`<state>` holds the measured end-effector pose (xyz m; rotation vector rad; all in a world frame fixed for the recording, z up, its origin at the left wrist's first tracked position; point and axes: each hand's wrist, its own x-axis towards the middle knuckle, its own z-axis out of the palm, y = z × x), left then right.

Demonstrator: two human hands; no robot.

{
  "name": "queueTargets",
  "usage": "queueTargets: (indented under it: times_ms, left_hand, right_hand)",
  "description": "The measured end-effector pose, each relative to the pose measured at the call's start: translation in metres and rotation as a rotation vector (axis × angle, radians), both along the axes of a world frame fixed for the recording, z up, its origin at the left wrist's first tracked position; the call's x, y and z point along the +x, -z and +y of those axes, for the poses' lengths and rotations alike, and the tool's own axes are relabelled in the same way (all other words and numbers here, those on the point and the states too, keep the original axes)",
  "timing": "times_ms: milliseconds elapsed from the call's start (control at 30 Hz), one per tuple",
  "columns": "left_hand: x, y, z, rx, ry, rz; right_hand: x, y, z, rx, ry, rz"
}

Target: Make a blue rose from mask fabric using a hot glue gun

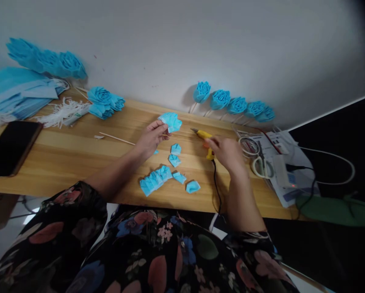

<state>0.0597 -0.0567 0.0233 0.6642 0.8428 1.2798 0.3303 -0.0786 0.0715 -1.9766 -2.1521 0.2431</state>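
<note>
Between the fingers of my left hand (154, 139) is a blue fabric flower (171, 122), lifted a little above the table. My right hand (228, 152) grips a yellow glue gun (204, 135), its dark nozzle pointing left toward the flower but apart from it. A black cord runs down from the gun's handle. Below my left hand lie folded blue petals (175, 149), and a row of overlapping folded pieces (155, 180) sits nearer the front edge. A loose curled petal (193, 186) lies to the right of that row.
Finished blue flowers (220, 99) on sticks lean along the wall. At left are stacked blue face masks (20, 93), white ear loops (60, 114), more flowers (105, 101) and a phone (13, 148). Tape (248, 146), scissors (262, 167) and a power strip (285, 173) lie right.
</note>
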Motion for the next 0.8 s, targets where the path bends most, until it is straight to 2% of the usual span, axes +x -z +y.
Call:
queueTargets:
  times_ms: [67, 133, 333, 467, 533, 633, 700, 800]
  left_hand:
    - [0.001, 0.001, 0.000, -0.002, -0.004, 0.006]
    - [0.001, 0.002, 0.001, -0.004, -0.008, 0.009]
    - [-0.001, 0.002, 0.002, 0.009, -0.020, 0.008]
    - [-0.002, 0.001, 0.002, 0.009, -0.016, 0.002]
    - [-0.002, 0.002, 0.003, 0.013, -0.015, -0.007]
    - [-0.002, 0.003, 0.003, 0.023, -0.013, -0.010]
    - [-0.002, 0.005, 0.002, 0.030, -0.006, 0.003]
    - [0.000, 0.008, 0.001, 0.049, -0.001, 0.031]
  right_hand:
    - [-0.021, 0.002, 0.006, -0.053, -0.226, 0.161]
    - [-0.043, 0.007, 0.015, -0.125, -0.341, 0.181]
    - [-0.085, 0.013, 0.034, -0.224, -0.429, 0.001]
    - [-0.089, 0.016, 0.037, -0.257, -0.433, -0.081]
    - [-0.084, 0.018, 0.037, -0.240, -0.455, -0.051]
    - [-0.071, 0.022, 0.032, -0.216, -0.446, 0.163]
    - [-0.062, 0.025, 0.027, -0.185, -0.412, 0.421]
    - [-0.054, 0.029, 0.018, -0.046, -0.324, 0.771]
